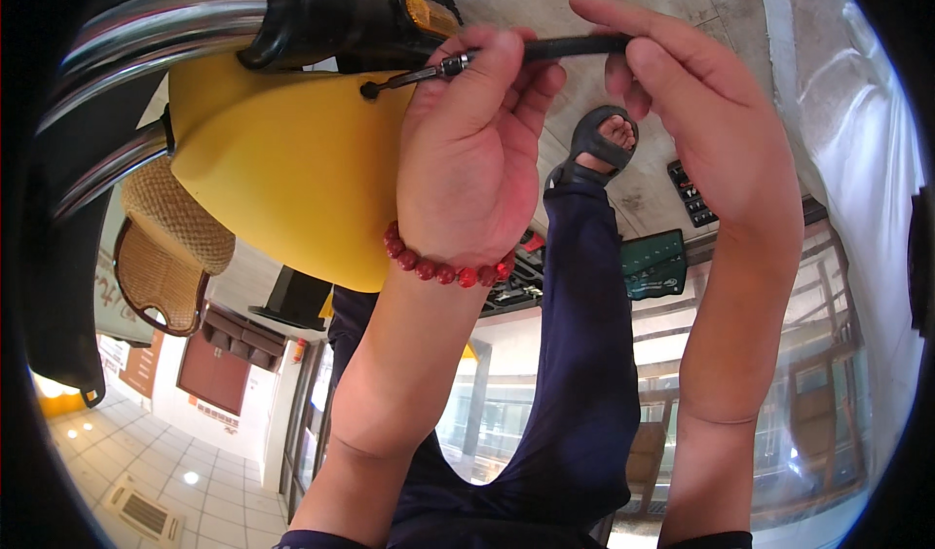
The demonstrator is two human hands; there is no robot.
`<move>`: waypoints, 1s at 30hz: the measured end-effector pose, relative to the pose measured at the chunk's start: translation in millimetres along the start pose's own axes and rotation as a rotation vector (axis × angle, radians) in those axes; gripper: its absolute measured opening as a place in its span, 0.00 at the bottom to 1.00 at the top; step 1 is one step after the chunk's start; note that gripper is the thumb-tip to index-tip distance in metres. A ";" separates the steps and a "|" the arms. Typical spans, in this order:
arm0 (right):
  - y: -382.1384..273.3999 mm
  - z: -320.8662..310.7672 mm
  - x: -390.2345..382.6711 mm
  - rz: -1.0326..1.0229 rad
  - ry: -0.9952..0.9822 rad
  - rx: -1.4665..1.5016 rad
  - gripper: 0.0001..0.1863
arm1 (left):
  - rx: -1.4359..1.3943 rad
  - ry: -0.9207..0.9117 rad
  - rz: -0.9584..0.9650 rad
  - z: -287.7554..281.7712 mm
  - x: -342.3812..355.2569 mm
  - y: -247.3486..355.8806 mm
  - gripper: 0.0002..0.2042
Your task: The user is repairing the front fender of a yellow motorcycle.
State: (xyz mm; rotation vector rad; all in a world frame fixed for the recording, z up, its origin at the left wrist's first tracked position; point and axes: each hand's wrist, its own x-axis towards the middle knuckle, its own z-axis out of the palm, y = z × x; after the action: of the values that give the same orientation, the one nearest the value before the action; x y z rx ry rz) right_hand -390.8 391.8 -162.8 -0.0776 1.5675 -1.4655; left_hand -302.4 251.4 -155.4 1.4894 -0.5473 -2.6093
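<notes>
A screwdriver [581,46] with a black rod-like handle and a silver bit holder lies nearly level across the top of the view. Its tip reaches a dark round hole in a yellow curved body panel [282,179] of a vehicle. My left hand [467,154], with a red bead bracelet [445,274] at its wrist, closes thumb and fingers around the screwdriver near the bit holder. At the handle's far end, my right hand [721,120] pinches it between thumb and fingers. Whether the tip sits on a screw inside the hole cannot be made out.
Chrome tubes [166,23] and a black sleeve with an amber reflector [429,13] adjoin the panel. Below lie an open tool case [511,281], a green tool holder [654,265] and a black bit set [691,193]. White sheeting [838,91] hangs right; a wicker chair [161,266] stands left.
</notes>
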 end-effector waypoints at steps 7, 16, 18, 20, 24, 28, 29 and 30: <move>-12.9 16.4 -3.7 0.239 0.337 0.440 0.20 | 0.094 -0.059 0.060 0.4 -0.7 1.7 0.10; -39.2 -4.4 5.6 0.215 -0.077 0.355 0.21 | -0.004 -0.032 -0.010 1.4 -3.2 -0.9 0.10; -32.6 15.7 4.2 0.147 0.170 0.246 0.21 | 0.074 -0.019 0.004 0.9 -0.8 -1.6 0.09; -27.0 21.3 2.8 0.244 0.290 0.176 0.23 | 0.085 -0.058 0.041 2.0 -0.6 -1.6 0.09; -12.6 -11.1 -0.1 0.386 -0.027 0.478 0.18 | 0.103 -0.010 0.027 5.5 -1.0 0.6 0.09; -2.6 -7.4 -1.6 -0.015 0.005 -0.050 0.18 | 0.008 -0.031 -0.023 3.9 0.5 1.4 0.09; -2.5 -2.2 -0.9 -0.074 0.059 -0.063 0.18 | -0.016 -0.083 -0.049 2.4 2.7 2.5 0.09; -2.5 4.7 -0.2 -0.133 0.113 -0.075 0.19 | -0.010 -0.093 -0.075 1.0 3.7 3.2 0.09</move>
State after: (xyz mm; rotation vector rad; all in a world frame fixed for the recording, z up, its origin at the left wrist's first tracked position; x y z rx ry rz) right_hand -388.9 387.7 -159.9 -0.1472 1.7372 -1.5366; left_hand -305.5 247.8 -156.8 1.4175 -0.4954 -2.7459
